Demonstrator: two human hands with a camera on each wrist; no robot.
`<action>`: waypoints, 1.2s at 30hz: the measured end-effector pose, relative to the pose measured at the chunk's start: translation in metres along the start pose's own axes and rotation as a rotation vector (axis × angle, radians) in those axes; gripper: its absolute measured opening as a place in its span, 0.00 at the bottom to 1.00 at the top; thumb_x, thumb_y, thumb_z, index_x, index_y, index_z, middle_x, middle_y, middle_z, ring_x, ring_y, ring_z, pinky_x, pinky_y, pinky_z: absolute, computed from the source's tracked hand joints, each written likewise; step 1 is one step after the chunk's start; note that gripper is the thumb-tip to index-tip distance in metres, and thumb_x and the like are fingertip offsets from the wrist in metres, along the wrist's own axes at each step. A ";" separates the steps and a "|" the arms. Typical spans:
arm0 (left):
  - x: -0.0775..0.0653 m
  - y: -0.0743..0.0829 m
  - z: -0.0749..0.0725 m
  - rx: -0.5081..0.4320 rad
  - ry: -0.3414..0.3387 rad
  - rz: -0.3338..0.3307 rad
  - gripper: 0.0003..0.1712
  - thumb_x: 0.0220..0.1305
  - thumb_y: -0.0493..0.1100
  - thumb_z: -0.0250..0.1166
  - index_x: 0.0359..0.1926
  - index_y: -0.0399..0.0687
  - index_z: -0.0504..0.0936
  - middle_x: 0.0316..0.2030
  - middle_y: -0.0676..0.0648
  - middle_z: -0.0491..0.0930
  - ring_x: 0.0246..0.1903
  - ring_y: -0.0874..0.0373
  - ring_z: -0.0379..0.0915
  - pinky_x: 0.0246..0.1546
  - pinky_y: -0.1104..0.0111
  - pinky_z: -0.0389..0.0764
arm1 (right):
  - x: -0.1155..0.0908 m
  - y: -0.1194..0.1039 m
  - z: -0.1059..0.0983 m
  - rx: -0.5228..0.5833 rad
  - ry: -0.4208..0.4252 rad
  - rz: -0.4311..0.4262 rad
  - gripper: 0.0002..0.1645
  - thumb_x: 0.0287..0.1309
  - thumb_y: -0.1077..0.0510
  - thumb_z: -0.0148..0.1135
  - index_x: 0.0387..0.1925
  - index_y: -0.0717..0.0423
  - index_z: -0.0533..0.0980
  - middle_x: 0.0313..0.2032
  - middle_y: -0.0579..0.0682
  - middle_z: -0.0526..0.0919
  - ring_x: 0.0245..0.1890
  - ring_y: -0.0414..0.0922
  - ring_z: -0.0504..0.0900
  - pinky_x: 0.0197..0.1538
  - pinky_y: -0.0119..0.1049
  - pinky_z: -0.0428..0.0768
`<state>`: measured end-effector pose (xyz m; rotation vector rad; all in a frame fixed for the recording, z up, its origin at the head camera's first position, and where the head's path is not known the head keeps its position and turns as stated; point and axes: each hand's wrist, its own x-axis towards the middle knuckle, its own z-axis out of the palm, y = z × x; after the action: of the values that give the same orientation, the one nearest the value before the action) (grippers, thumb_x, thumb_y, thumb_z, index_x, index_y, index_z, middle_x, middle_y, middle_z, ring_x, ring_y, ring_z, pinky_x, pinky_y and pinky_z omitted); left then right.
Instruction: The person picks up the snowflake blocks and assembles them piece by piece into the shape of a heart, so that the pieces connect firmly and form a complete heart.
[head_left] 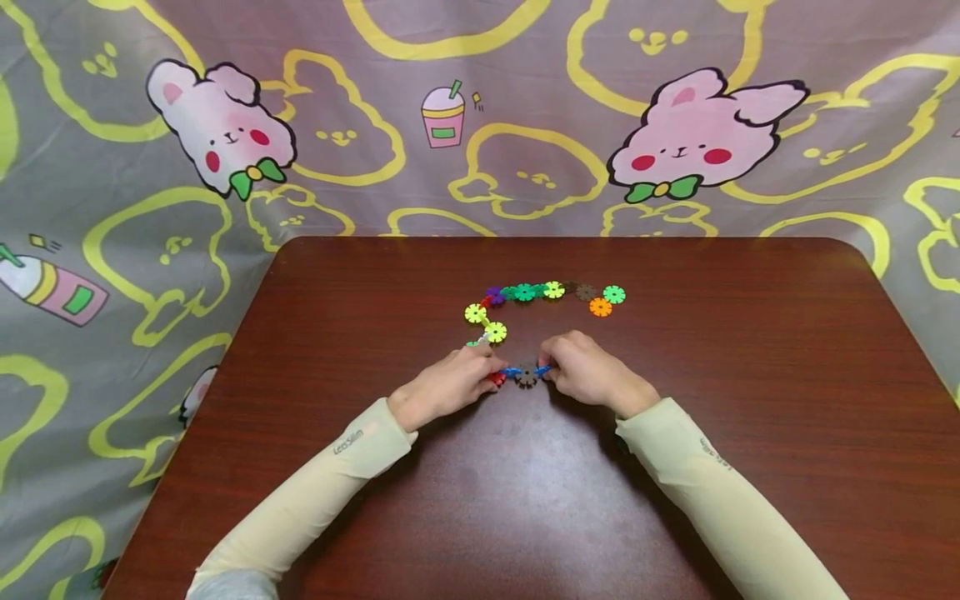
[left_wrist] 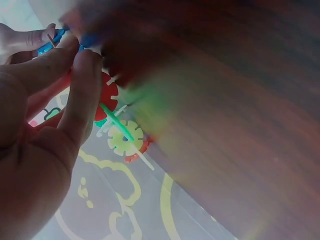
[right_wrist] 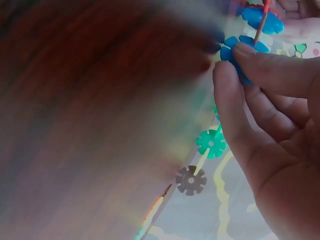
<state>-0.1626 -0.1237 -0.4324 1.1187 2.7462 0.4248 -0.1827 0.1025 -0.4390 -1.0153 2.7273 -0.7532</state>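
Notched plastic discs, slotted together, form a curved chain on the table. At its near end a grey-brown disc (head_left: 527, 375) sits between two blue discs. My right hand (head_left: 588, 371) pinches the right-hand blue disc (right_wrist: 230, 52) between thumb and finger. My left hand (head_left: 448, 385) pinches the chain at the left-hand blue disc (head_left: 512, 372) and the red disc (left_wrist: 109, 95); its fingertips partly cover both. Just beyond the left hand, the chain continues through a white piece and yellow-green discs (head_left: 495, 332).
The chain's far part runs right past a teal disc (head_left: 525, 292), a yellow disc (head_left: 554, 290) and an orange disc (head_left: 601, 307) to a green disc (head_left: 614, 294). Beneath is a brown wooden table (head_left: 750, 350). A patterned curtain (head_left: 525, 100) hangs behind it.
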 end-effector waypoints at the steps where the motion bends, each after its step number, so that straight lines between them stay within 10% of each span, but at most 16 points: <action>1: 0.000 0.000 0.000 0.012 -0.005 0.003 0.09 0.63 0.38 0.65 0.44 0.43 0.83 0.35 0.47 0.79 0.34 0.58 0.76 0.32 0.68 0.79 | 0.000 0.000 0.001 -0.008 0.005 -0.007 0.10 0.46 0.72 0.60 0.24 0.55 0.78 0.26 0.46 0.81 0.26 0.40 0.75 0.34 0.36 0.77; 15: 0.000 0.008 0.001 0.043 0.035 -0.110 0.09 0.63 0.42 0.66 0.44 0.47 0.83 0.36 0.48 0.76 0.30 0.58 0.74 0.30 0.65 0.79 | 0.002 0.001 -0.002 0.029 -0.027 -0.014 0.06 0.50 0.67 0.68 0.27 0.55 0.78 0.27 0.46 0.82 0.28 0.40 0.78 0.36 0.37 0.78; 23: 0.002 0.013 0.002 0.114 0.115 -0.181 0.10 0.66 0.51 0.62 0.42 0.53 0.83 0.36 0.50 0.76 0.23 0.56 0.74 0.24 0.63 0.77 | -0.001 0.026 -0.029 0.191 -0.033 0.175 0.15 0.52 0.52 0.72 0.38 0.56 0.80 0.32 0.48 0.85 0.32 0.41 0.80 0.37 0.37 0.78; 28: 0.004 0.014 0.003 0.124 0.157 -0.173 0.09 0.66 0.49 0.62 0.39 0.51 0.83 0.35 0.50 0.75 0.22 0.58 0.73 0.23 0.64 0.76 | -0.005 0.053 -0.042 0.100 0.113 0.345 0.13 0.60 0.56 0.64 0.41 0.61 0.78 0.39 0.58 0.83 0.38 0.52 0.79 0.42 0.45 0.76; 36: 0.006 0.018 0.004 0.142 0.164 -0.165 0.06 0.65 0.47 0.63 0.34 0.52 0.81 0.32 0.51 0.75 0.21 0.58 0.71 0.21 0.65 0.74 | -0.005 0.069 -0.042 -0.023 0.017 0.440 0.31 0.65 0.57 0.56 0.66 0.67 0.64 0.53 0.71 0.67 0.47 0.64 0.73 0.52 0.59 0.73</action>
<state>-0.1544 -0.1062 -0.4313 0.9132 3.0255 0.3171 -0.2310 0.1682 -0.4371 -0.3815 2.8236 -0.6522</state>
